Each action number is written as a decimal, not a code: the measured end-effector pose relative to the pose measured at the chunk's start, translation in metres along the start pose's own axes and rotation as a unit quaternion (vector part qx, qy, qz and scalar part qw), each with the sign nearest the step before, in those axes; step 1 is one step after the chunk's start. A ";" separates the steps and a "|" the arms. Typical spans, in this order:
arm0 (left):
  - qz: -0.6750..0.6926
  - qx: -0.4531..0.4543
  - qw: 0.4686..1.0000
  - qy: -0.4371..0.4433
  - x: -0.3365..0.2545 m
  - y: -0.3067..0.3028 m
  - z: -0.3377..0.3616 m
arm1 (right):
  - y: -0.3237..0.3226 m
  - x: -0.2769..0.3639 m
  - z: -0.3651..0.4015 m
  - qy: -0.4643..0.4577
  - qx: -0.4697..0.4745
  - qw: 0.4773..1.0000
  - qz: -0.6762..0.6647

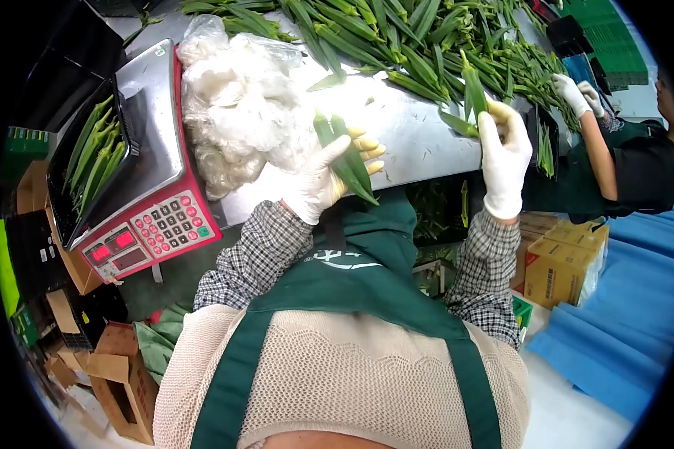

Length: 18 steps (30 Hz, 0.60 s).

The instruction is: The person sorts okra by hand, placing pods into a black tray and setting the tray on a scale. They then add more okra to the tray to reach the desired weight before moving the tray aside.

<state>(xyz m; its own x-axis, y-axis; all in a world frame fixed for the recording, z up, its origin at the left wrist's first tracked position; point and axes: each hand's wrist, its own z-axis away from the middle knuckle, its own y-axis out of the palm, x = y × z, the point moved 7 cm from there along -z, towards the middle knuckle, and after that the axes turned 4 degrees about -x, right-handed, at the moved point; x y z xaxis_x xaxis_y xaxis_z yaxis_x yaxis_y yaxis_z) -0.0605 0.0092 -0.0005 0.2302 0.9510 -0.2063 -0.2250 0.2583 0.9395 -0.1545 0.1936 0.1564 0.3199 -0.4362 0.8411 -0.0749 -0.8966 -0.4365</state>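
Observation:
My left hand (324, 173), in a white glove with yellowish fingertips, holds a couple of green okra pods (346, 161) across the palm under the thumb. In my gloved right hand (505, 146), thumb and fingers close on more okra (472, 90), probably two pods, one upright and one slanting down to the left. Both hands are above the front edge of the metal table (419, 146). A large heap of loose okra (427, 45) covers the back of the table, just beyond my right hand.
On the left stands a red scale (157, 228) bearing a black tray (116, 168) with several okra pods. Crumpled clear plastic bags (236, 97) lie beside it. To the right, a co-worker's gloved hands (574, 93) reach to the heap. Cardboard boxes (562, 262) stand below.

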 end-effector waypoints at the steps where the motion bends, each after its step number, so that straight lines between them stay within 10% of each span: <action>1: -0.002 -0.001 1.000 0.001 -0.001 0.001 0.000 | 0.000 -0.006 0.008 0.001 -0.012 1.000 -0.029; 10: -0.022 0.006 1.000 0.006 0.000 -0.004 0.001 | 0.075 -0.074 0.027 -0.113 0.036 0.987 0.109; 18: -0.027 0.001 1.000 0.009 0.002 -0.005 -0.001 | 0.014 -0.056 0.005 0.102 0.018 0.984 -0.142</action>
<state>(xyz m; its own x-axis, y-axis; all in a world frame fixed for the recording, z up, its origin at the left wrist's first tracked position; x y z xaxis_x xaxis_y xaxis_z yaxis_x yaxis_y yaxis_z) -0.0600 0.0098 -0.0054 0.2248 0.9385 -0.2620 -0.2102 0.3093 0.9275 -0.1686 0.2054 0.1015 0.1270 -0.1781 0.9758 0.0251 -0.9829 -0.1826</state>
